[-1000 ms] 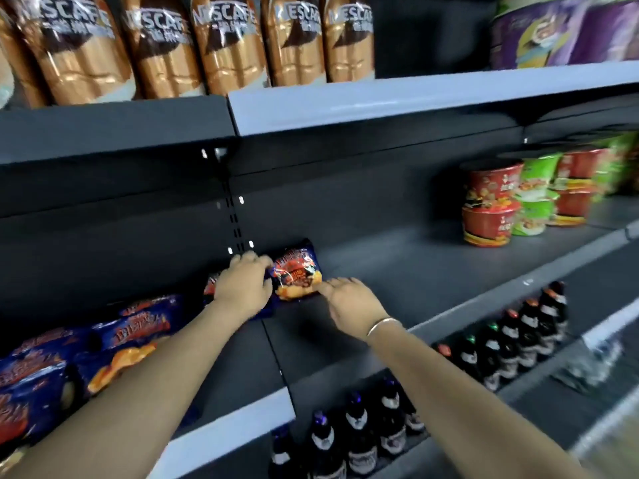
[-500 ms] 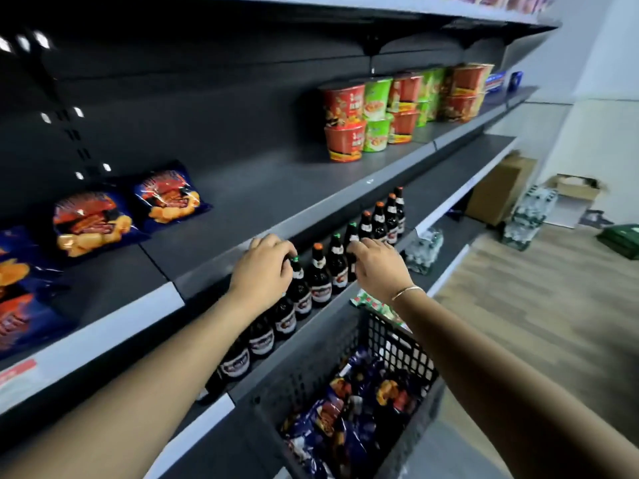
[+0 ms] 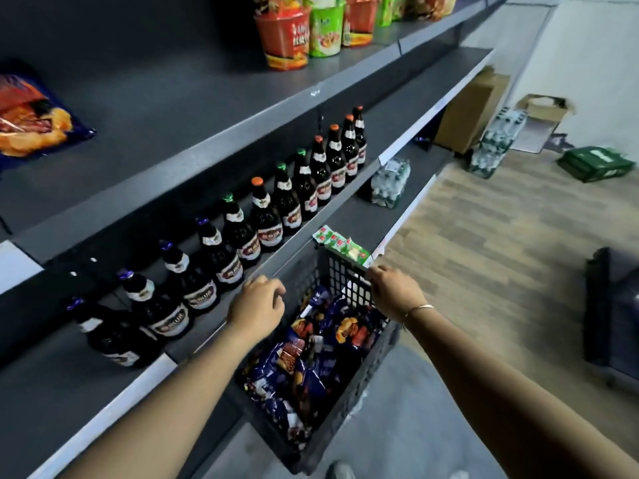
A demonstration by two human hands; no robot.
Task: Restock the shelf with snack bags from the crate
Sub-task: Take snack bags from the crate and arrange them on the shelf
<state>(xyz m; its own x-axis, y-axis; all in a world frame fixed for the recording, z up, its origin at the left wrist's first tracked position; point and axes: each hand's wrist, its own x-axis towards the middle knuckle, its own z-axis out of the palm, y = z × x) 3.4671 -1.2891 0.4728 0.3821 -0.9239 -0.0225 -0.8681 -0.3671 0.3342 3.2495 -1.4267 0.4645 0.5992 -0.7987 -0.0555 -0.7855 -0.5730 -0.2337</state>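
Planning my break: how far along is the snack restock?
Done: one snack bag lies on the upper shelf. In hand: nothing; both hands, left hand and right hand, hover empty over the crate. Left: many snack bags in crate.

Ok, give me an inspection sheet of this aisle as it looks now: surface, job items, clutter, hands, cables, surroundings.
Surface: dark shelf, mostly bare; one snack bag at its left end.
Job's things: black crate holding blue snack bags.
Clutter: bottles on the lower shelf; noodle cups on the upper.
Hands: left hand above the crate, holding nothing; right hand at the crate's far rim, grip unclear.
Cables: nothing seen.
Surroundings: cardboard boxes, wrapped bottle packs, wood floor.
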